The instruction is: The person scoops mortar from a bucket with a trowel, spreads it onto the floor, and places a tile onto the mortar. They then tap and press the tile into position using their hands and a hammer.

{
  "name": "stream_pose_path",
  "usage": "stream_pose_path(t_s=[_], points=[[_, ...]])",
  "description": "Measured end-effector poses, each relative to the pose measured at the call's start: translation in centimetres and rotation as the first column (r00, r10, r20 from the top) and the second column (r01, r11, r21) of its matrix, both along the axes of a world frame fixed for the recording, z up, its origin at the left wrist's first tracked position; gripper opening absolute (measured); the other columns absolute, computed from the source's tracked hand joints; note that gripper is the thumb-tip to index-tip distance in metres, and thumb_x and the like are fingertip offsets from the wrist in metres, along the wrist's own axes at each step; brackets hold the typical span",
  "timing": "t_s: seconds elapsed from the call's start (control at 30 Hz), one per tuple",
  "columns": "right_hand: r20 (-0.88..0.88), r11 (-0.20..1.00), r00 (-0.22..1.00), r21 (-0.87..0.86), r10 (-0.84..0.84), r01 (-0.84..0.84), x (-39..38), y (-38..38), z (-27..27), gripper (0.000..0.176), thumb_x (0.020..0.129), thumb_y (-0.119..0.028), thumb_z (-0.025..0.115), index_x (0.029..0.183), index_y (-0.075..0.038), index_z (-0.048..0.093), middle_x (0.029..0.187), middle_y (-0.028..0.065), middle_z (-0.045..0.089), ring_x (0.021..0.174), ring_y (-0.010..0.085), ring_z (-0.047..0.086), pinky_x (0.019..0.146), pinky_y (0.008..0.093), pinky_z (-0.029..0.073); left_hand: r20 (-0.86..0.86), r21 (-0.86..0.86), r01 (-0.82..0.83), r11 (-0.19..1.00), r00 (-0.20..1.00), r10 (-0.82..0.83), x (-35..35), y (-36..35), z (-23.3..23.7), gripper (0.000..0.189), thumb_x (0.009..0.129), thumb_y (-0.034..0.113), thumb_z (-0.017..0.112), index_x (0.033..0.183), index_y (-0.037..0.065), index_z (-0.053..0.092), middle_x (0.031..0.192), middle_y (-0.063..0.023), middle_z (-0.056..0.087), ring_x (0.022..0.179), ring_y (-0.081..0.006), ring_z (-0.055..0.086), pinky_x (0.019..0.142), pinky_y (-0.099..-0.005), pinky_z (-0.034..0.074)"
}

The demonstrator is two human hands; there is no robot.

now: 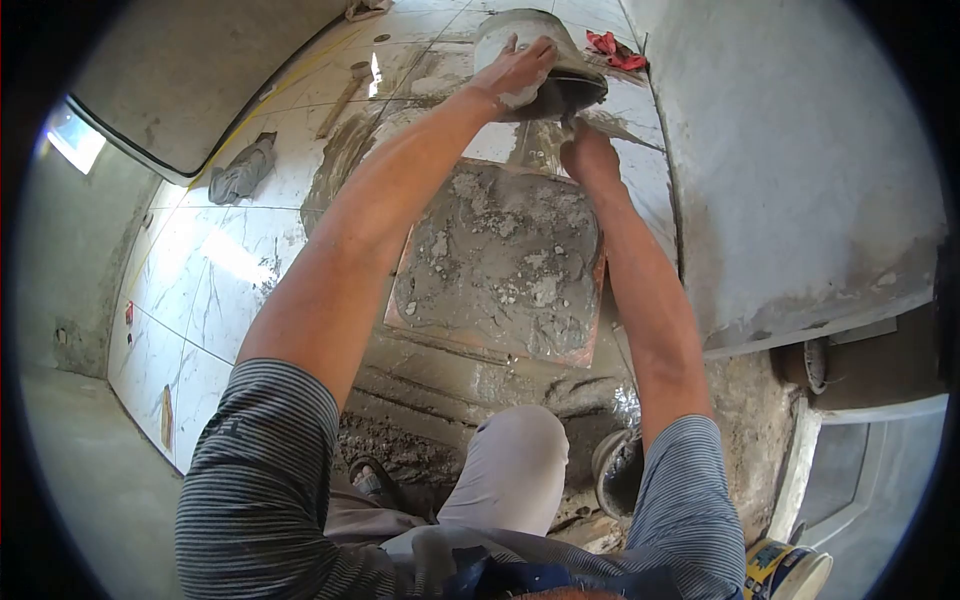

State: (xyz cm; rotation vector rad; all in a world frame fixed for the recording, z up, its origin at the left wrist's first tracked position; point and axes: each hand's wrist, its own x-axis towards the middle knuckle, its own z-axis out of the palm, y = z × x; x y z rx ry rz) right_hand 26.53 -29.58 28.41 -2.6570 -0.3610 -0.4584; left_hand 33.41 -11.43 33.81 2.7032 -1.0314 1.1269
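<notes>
My left hand grips the side of a grey bucket tipped on its side at the far end of the floor, its dark mouth facing me. My right hand is closed just below the bucket's mouth on what looks like a trowel handle; the blade is mostly hidden. Between my arms lies a square tile with reddish edges, covered in lumpy wet grey mortar.
Glossy white marble tiles cover the floor to the left, with a grey rag and a wooden stick on them. A red cloth lies by the plastered wall. A small pail and a tin stand near my knee.
</notes>
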Motion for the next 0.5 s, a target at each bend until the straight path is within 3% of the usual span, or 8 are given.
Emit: stream_pose_path(t_s=[0.03,0.17,0.23,0.37,0.43,0.5], points=[[-0.029,1.0,0.999,-0.016,-0.013,0.013,0.1,0.0,0.8,0.045,0.077,-0.014,0.049,0.121,-0.003,0.046,0.098,0.026,0.06,0.094,0.0373,0.059,0.078,0.0475,0.047,0.016,-0.019,0.018,1.0,1.0,-0.018,0.1,-0.2,0.5,0.039,0.084,0.01,0.048,0.122,0.006,0.04,0.119,-0.0097,0.038,0.111,-0.0262,0.05,0.099,-0.0639,0.028],[-0.064,0.999,0.998,-0.042,0.005,-0.007,0.6,0.7,1.9,0.045,0.077,-0.014,0.049,0.12,-0.004,0.047,0.099,0.0248,0.06,0.094,0.0374,0.059,0.079,0.0476,0.047,-0.01,-0.009,0.009,1.0,1.0,-0.01,0.3,0.5,1.5,0.039,0.084,0.01,0.049,0.122,0.006,0.041,0.118,-0.01,0.038,0.111,-0.0256,0.05,0.1,-0.0642,0.028],[-0.034,1.0,0.999,0.02,0.023,-0.022,0.7,1.2,2.5,0.043,0.076,-0.014,0.049,0.118,-0.004,0.049,0.099,0.0235,0.061,0.093,0.0375,0.059,0.079,0.0478,0.047,-0.065,0.017,-0.071,0.997,0.995,0.072,1.6,0.9,1.2,0.041,0.083,0.01,0.049,0.123,0.006,0.04,0.12,-0.0099,0.038,0.111,-0.026,0.05,0.1,-0.0642,0.027],[-0.061,0.995,0.994,-0.026,0.092,-0.093,-0.7,2.9,2.0,0.042,0.076,-0.014,0.049,0.117,-0.004,0.05,0.099,0.0231,0.061,0.094,0.0378,0.059,0.079,0.0476,0.047,-0.014,0.019,-0.067,0.998,0.998,0.067,1.1,3.9,-0.2,0.042,0.083,0.01,0.05,0.123,0.007,0.04,0.122,-0.0095,0.037,0.11,-0.0261,0.051,0.1,-0.0639,0.027],[0.033,0.992,0.998,0.108,0.06,-0.063,-0.9,4.0,1.2,0.04,0.076,-0.012,0.049,0.115,-0.005,0.051,0.098,0.0226,0.061,0.094,0.0379,0.059,0.08,0.0469,0.047,0.063,0.03,-0.052,0.998,0.997,0.05,0.0,5.1,0.0,0.043,0.082,0.01,0.05,0.124,0.007,0.04,0.124,-0.0093,0.036,0.11,-0.0264,0.052,0.101,-0.0633,0.027],[-0.01,0.993,0.995,0.067,0.103,-0.102,-0.5,4.8,1.2,0.04,0.076,-0.012,0.049,0.115,-0.006,0.051,0.097,0.0226,0.061,0.093,0.0378,0.059,0.079,0.0469,0.047,0.01,0.012,-0.092,0.996,0.996,0.092,-1.6,6.6,0.3,0.043,0.082,0.01,0.051,0.124,0.008,0.04,0.124,-0.0091,0.036,0.11,-0.0263,0.051,0.101,-0.0633,0.027]])
